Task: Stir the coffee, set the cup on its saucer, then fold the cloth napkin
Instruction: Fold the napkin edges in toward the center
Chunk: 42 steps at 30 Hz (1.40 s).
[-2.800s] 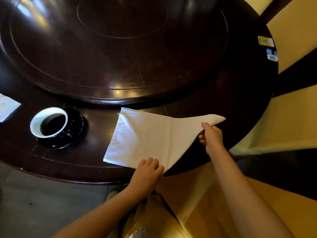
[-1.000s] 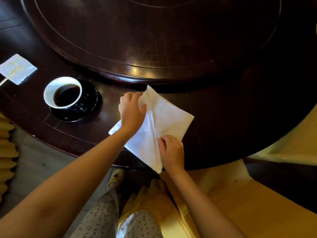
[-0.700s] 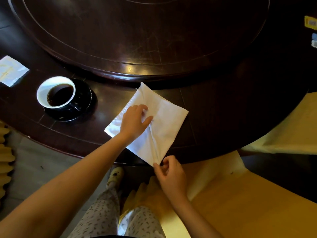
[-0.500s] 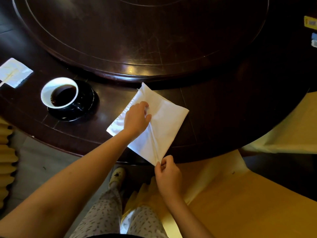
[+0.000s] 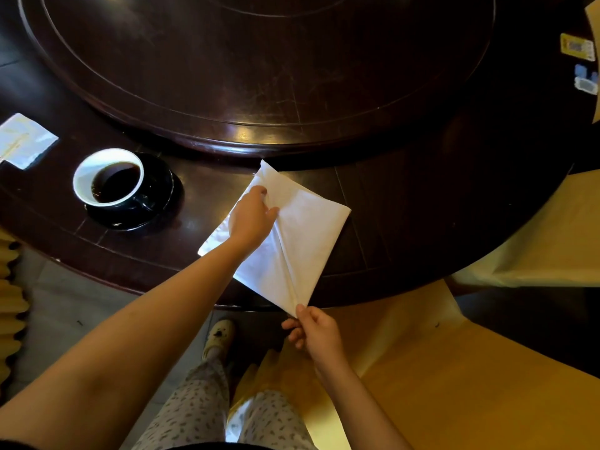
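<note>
Right fingers (image 5: 300, 312) pinch the napkin (image 5: 308, 232) corner (left fingers (image 5: 259, 191) press it, perhaps curled); cup (image 5: 85, 172) on saucer (image 5: 159, 199) holds coffee (image 5: 115, 186).

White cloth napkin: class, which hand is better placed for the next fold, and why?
Probably the right hand: it pinches the near corner of the white cloth napkin at the dark wooden table edge, free to lift. The left hand rests on top, pinning it.

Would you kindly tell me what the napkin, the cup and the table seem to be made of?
The napkin: white woven cloth, matte; it creases softly. The cup: probably glazed ceramic, white inside, glossy black outside, like its saucer. The table: dark wood, likely lacquered; grain lines and sharp reflections show.
</note>
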Each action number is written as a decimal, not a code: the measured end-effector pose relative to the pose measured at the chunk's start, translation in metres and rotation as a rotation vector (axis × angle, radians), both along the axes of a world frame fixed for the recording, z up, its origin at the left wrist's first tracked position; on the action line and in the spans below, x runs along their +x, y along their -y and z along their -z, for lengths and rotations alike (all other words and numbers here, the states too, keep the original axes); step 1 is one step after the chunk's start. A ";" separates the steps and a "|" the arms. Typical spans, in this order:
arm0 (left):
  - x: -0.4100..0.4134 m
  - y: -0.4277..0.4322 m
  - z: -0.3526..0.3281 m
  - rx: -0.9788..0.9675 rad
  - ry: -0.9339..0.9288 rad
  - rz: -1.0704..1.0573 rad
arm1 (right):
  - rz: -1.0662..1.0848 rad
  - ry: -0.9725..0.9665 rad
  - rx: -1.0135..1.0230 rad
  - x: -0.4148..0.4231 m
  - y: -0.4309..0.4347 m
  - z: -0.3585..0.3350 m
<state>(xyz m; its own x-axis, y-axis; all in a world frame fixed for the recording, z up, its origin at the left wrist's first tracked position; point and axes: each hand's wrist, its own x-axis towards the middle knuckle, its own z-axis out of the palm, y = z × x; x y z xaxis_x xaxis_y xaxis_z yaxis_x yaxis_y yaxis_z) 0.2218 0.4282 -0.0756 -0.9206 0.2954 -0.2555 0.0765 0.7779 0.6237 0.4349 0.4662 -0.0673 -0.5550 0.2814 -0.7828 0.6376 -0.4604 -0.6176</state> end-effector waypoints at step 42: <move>-0.042 -0.008 0.011 0.163 -0.183 -0.041 | -0.132 -0.089 -0.006 0.014 0.012 0.014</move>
<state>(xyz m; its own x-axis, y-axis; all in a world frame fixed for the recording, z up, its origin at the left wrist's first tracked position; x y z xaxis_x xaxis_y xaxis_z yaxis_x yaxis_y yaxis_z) 0.1802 0.4365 -0.0868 -0.9593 0.2803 -0.0359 0.1697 0.6731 0.7198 0.4486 0.4542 -0.0815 -0.6541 0.1970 -0.7303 0.6356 -0.3804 -0.6718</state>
